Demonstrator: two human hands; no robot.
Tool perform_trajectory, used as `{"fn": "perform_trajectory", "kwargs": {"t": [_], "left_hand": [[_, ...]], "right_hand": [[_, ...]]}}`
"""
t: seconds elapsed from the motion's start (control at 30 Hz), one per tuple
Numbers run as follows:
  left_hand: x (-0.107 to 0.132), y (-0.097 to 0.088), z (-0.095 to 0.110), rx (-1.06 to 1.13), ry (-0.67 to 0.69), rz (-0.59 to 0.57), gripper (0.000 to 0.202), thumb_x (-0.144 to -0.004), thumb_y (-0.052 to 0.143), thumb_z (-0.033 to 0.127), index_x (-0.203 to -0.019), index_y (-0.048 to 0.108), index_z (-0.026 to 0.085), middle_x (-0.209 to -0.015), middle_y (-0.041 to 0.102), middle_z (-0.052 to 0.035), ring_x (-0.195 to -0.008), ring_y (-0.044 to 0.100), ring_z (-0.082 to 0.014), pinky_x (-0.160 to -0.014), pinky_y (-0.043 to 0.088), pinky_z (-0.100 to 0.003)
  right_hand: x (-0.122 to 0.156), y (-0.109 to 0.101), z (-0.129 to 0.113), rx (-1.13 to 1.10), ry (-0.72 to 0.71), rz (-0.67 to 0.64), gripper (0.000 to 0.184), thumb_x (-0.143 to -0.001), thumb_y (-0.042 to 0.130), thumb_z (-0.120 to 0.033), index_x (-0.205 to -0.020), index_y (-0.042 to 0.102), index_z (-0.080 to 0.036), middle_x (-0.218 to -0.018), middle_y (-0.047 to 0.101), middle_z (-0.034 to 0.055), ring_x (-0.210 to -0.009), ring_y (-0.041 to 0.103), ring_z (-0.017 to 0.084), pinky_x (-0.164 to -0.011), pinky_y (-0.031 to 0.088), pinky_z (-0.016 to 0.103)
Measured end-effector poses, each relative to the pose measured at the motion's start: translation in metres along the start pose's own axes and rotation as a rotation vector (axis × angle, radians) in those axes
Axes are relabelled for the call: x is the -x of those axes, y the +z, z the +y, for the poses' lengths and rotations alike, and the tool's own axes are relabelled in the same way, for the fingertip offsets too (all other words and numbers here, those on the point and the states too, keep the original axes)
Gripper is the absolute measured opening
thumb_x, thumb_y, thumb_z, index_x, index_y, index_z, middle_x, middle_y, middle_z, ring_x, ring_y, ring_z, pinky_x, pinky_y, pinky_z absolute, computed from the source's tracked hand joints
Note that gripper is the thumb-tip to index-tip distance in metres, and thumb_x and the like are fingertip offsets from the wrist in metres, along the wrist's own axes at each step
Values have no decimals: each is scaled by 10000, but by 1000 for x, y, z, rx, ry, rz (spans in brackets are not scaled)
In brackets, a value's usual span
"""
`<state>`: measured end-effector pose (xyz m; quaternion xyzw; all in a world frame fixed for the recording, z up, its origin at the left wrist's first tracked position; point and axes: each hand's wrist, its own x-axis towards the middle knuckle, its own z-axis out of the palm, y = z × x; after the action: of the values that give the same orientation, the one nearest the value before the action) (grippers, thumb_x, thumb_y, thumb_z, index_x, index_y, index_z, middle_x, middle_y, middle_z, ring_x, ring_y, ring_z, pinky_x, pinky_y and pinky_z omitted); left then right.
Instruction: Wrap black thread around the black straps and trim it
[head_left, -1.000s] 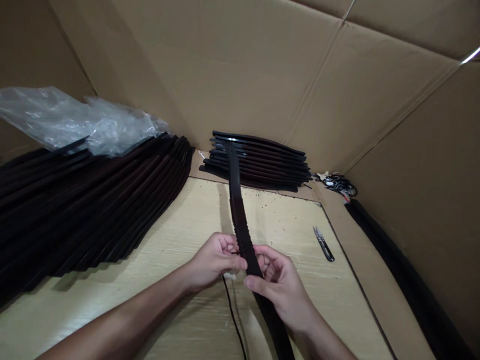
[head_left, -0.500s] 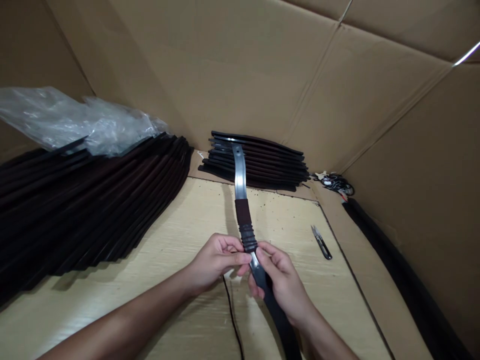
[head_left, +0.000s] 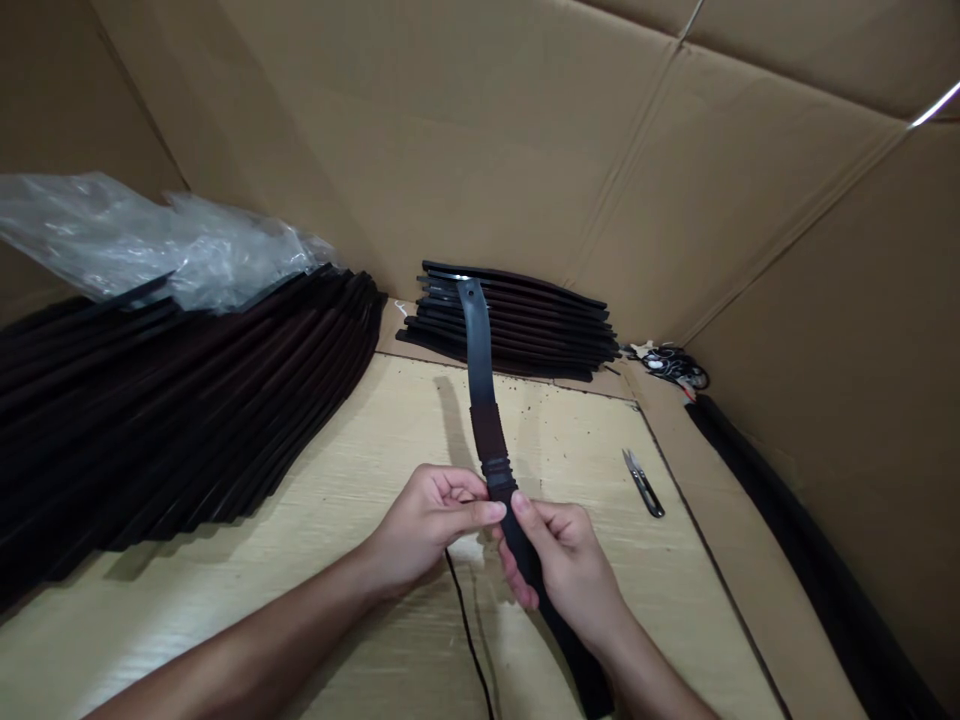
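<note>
A long, dark curved strip stands up out of the person's grip, its upper end, with a small hole, rising over the tabletop. It looks light and springy: stiff enough to hold its bow, yet likely to flex if held only at one end. Its smooth, faintly glossy face may slip, so the firmer hold seems to be low down, below the brown wrapped section and ribbed band. The left hand has its fingers loosely curled, their tips against the strip's edge near the band. The right hand is closed around the lower length, thumb on the front. Beyond lie a stack of similar strips against the cardboard wall, a larger pile under a plastic bag, and thread snips on the tabletop to the right.
</note>
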<state>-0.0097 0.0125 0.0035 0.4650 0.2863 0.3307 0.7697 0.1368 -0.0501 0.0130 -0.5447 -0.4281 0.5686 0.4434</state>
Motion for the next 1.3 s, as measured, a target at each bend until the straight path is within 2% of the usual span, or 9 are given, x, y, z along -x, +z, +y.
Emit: {"fn": "perform_trajectory", "kwargs": {"t": [0.1,0.3,0.37,0.57,0.8,0.9,1.07,1.17,1.3], "left_hand": [[1,-1,0,-9,2,-31,244,-693,782,301,-624,630,122,-628,658,-34,-579,554,-109,-533,359,-215],[4,1,-4,17,-18,-27,271,-707,772,314,-651,576,134,-561,633,-3,-496,518,-83,-502,342,-202],[4,3,-4,33,-21,-27,281,-702,776,318,-655,564,140,-532,620,6,-476,517,-85,-490,339,-199],[3,4,-8,42,-3,-45,265,-702,773,329,-669,599,132,-628,684,-49,-571,615,-148,-560,428,-249],[5,1,-7,-3,-3,6,258,-673,796,317,-662,625,124,-640,680,-39,-582,604,-126,-570,431,-233],[6,2,-5,-6,12,-1,249,-687,785,320,-685,633,123,-674,690,-48,-624,626,-141,-618,462,-255],[7,4,-2,-8,21,34,246,-673,795,303,-685,628,124,-655,663,-18,-581,590,-106,-562,428,-218],[7,5,-2,5,27,0,235,-688,784,302,-694,631,123,-675,665,-24,-607,595,-113,-594,444,-232],[7,8,-2,-5,30,-39,254,-709,766,334,-710,635,117,-671,661,-36,-627,595,-124,-617,447,-244]], "right_hand": [[-1,-3,-1,-8,47,-31,546,-815,538,-648,-633,584,-135,-409,523,-18,-292,442,72,-286,291,164],[-3,-8,-5,-94,107,-142,547,-775,587,-654,-698,638,-115,-512,630,38,-363,540,106,-350,408,194],[-4,-9,-6,-118,106,-158,544,-787,589,-637,-693,661,-106,-533,639,48,-378,538,98,-368,404,190],[-3,-9,-6,-5,31,-83,574,-835,543,-613,-536,581,-125,-404,506,-11,-313,413,54,-333,305,170],[3,-4,-8,92,23,16,558,-814,530,-658,-600,571,-143,-418,501,-21,-304,390,57,-301,263,174],[5,-3,-9,144,11,31,582,-830,496,-668,-569,552,-150,-408,468,-28,-308,364,50,-307,245,177],[8,-1,-12,286,-25,67,653,-863,438,-668,-457,483,-158,-375,415,-28,-320,330,39,-341,235,187],[9,-2,-14,310,24,55,661,-852,425,-690,-471,502,-156,-366,424,-25,-310,347,46,-334,242,184],[7,-10,-15,220,71,-70,592,-852,442,-678,-630,582,-147,-420,539,-4,-305,421,72,-315,294,179]]}}
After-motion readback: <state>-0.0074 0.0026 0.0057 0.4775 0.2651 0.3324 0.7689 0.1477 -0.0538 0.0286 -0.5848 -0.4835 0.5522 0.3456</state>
